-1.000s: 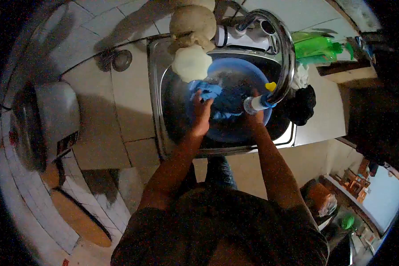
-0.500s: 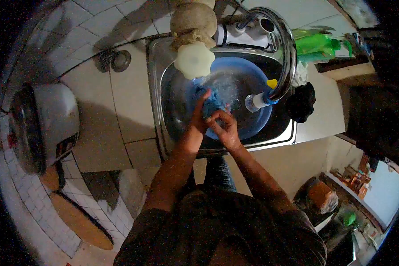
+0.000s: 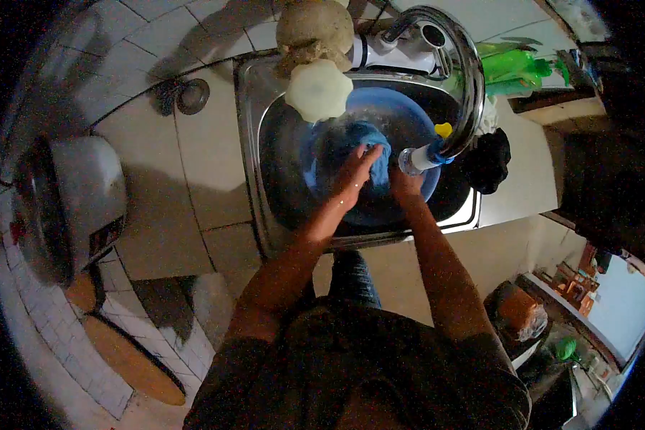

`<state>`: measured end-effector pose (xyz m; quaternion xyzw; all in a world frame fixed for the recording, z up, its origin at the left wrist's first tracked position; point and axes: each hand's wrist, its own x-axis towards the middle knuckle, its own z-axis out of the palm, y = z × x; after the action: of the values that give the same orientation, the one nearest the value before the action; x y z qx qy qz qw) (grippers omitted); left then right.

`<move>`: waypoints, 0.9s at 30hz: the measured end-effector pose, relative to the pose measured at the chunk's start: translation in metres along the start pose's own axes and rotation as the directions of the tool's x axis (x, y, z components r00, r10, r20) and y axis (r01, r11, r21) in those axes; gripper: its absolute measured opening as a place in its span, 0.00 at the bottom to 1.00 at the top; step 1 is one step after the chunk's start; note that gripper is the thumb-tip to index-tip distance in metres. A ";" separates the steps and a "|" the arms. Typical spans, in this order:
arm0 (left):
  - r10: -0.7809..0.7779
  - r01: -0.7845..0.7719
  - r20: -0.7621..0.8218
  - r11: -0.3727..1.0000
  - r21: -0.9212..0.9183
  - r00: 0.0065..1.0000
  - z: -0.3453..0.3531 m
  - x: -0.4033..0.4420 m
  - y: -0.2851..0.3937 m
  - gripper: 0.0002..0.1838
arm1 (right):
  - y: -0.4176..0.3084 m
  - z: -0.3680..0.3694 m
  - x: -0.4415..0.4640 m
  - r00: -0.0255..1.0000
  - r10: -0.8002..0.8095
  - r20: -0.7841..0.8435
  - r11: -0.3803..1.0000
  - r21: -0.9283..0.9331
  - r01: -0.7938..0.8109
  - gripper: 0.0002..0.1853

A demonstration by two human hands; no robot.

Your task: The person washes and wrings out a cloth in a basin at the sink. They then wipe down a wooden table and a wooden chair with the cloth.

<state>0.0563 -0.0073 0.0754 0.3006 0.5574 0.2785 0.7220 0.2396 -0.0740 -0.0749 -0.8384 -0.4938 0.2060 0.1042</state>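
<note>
A blue basin (image 3: 417,118) of water sits inside the metal sink (image 3: 249,143). Bunched blue cloth (image 3: 369,136) lies in it, partly under water. My left hand (image 3: 356,172) has its thumb and fingers closed on the cloth near the basin's middle. Below the faucet's nozzle, my right hand (image 3: 406,183) reaches into the right side of the basin; its fingers are hidden in the dark water and behind the nozzle. The chrome faucet (image 3: 471,79) arches over the right side, ending in a white and blue nozzle (image 3: 423,158).
A pale scalloped object (image 3: 319,91) overhangs the sink's back left. Green bottles (image 3: 512,70) lie behind the faucet at right, with a black bundle (image 3: 489,163) nearer. A rice cooker (image 3: 93,193) stands far left, and a round metal strainer (image 3: 193,96) lies on the counter.
Half a second ago my hands were together at the cloth. Since then my right hand has moved right, away from my left hand. The cloth and my left hand have shifted slightly right.
</note>
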 end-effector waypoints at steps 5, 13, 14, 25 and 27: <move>0.118 -0.104 -0.150 0.990 0.092 0.982 -0.036 0.058 -0.073 0.38 | 0.014 0.011 0.021 0.989 -0.140 -0.045 0.982 0.120 0.144 0.25; -0.097 0.104 0.039 0.920 -0.378 0.995 -0.050 0.076 -0.062 0.39 | -0.111 -0.001 -0.038 0.928 -0.297 0.224 0.898 0.396 0.192 0.19; -0.154 0.184 0.102 0.854 -0.487 0.983 -0.055 0.079 -0.057 0.38 | -0.115 -0.014 -0.045 0.928 -0.298 0.225 0.897 0.397 0.192 0.19; -0.161 0.205 0.127 0.741 -0.640 0.979 -0.043 0.032 -0.036 0.17 | -0.150 -0.081 -0.055 0.823 -0.568 -0.016 0.779 0.311 0.544 0.13; -0.174 0.157 0.031 0.777 -0.609 0.984 -0.033 0.038 -0.035 0.19 | -0.142 -0.076 -0.044 0.855 -0.512 0.087 0.842 0.247 0.479 0.18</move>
<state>0.0353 0.0013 0.0185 -0.0017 0.4719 0.3824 0.7944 0.1433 -0.0407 0.0573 -0.6475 -0.6749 0.2868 0.2073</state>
